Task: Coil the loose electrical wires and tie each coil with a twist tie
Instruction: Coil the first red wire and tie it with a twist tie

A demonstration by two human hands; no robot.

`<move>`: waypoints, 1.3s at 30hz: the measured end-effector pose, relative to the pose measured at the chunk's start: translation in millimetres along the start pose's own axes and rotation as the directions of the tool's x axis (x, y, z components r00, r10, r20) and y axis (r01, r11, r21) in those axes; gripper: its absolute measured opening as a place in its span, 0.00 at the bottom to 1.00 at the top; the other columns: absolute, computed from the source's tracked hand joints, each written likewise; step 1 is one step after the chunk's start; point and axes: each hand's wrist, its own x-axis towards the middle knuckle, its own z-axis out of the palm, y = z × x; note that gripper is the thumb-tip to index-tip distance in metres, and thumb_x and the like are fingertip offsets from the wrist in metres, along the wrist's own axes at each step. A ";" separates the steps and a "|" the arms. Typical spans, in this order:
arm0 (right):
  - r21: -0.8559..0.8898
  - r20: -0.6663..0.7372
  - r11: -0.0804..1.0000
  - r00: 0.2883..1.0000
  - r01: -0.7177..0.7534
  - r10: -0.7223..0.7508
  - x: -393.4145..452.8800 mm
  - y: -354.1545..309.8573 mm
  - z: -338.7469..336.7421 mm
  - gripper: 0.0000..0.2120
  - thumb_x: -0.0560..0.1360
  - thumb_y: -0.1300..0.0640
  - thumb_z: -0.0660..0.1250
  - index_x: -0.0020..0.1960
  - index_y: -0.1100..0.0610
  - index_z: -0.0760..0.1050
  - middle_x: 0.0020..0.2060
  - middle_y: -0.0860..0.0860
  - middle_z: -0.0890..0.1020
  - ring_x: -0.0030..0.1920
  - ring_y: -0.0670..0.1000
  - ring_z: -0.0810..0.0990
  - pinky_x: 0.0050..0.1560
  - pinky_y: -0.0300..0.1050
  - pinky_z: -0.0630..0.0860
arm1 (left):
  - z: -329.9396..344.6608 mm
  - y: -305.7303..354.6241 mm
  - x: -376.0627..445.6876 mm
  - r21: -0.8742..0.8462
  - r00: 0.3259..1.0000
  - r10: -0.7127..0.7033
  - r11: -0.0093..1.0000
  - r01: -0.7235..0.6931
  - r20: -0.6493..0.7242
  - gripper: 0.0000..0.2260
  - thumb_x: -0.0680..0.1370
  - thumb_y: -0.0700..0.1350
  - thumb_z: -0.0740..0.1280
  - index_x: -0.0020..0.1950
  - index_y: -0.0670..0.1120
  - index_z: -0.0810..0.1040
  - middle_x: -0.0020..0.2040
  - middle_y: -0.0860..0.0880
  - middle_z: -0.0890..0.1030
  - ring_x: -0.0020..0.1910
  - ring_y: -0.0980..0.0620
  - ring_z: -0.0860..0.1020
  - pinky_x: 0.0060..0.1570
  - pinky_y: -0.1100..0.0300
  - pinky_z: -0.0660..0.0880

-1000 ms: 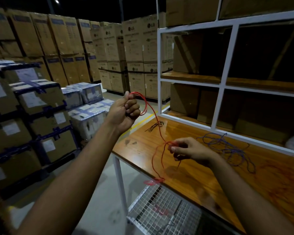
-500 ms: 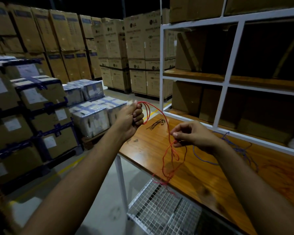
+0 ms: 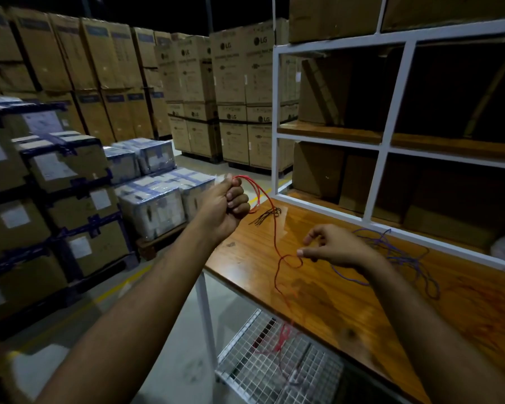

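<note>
My left hand (image 3: pixel 226 207) is raised beyond the table's left end, its fist gripping several loops of a red wire (image 3: pixel 275 228). The wire arcs down from the fist over the wooden table (image 3: pixel 333 301), curls into a small loop at my right hand (image 3: pixel 331 246), then trails over the front edge. My right hand pinches the wire at that loop between thumb and forefinger, other fingers loosely curled. A bunch of black twist ties (image 3: pixel 267 215) lies on the table's far left corner. A tangled blue wire (image 3: pixel 397 258) lies behind my right hand.
A white metal shelf frame (image 3: pixel 382 153) with wooden shelves rises behind the table. A wire-mesh rack (image 3: pixel 274 365) sits below the front edge. Stacked cardboard boxes (image 3: pixel 236 91) and wrapped cartons (image 3: pixel 152 199) fill the floor to the left.
My right hand rose toward the left hand, then dropped back down and to the right along the red wire. The left hand kept its grip on the loops.
</note>
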 end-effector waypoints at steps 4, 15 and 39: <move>0.248 0.164 0.963 0.974 0.110 -0.154 1.3 -9.2 18.6 0.23 0.78 0.48 0.68 0.71 0.51 0.70 0.61 0.51 0.76 0.59 0.47 0.75 0.55 0.38 0.73 | 8.5 -6.7 -4.9 -0.020 0.998 -0.041 0.999 0.042 0.057 0.16 0.86 0.48 0.54 0.40 0.46 0.68 0.24 0.54 0.62 0.21 0.59 0.59 0.22 0.66 0.57; 0.693 0.226 0.720 0.937 0.037 -0.265 -1.6 -10.5 37.0 0.10 0.82 0.55 0.61 0.58 0.58 0.77 0.55 0.54 0.83 0.60 0.55 0.80 0.63 0.55 0.71 | 0.5 -1.3 -5.5 -0.014 0.997 -0.032 0.999 0.032 0.066 0.15 0.86 0.48 0.54 0.40 0.46 0.69 0.25 0.53 0.63 0.22 0.58 0.59 0.24 0.65 0.58; 0.925 0.073 0.374 0.997 -0.075 0.021 6.5 -4.6 46.1 0.06 0.78 0.65 0.64 0.53 0.66 0.77 0.39 0.56 0.81 0.34 0.48 0.77 0.29 0.35 0.75 | -15.3 -1.9 -0.3 0.079 1.000 0.015 0.997 -0.016 0.016 0.16 0.85 0.49 0.54 0.40 0.47 0.69 0.24 0.54 0.63 0.21 0.58 0.58 0.23 0.65 0.55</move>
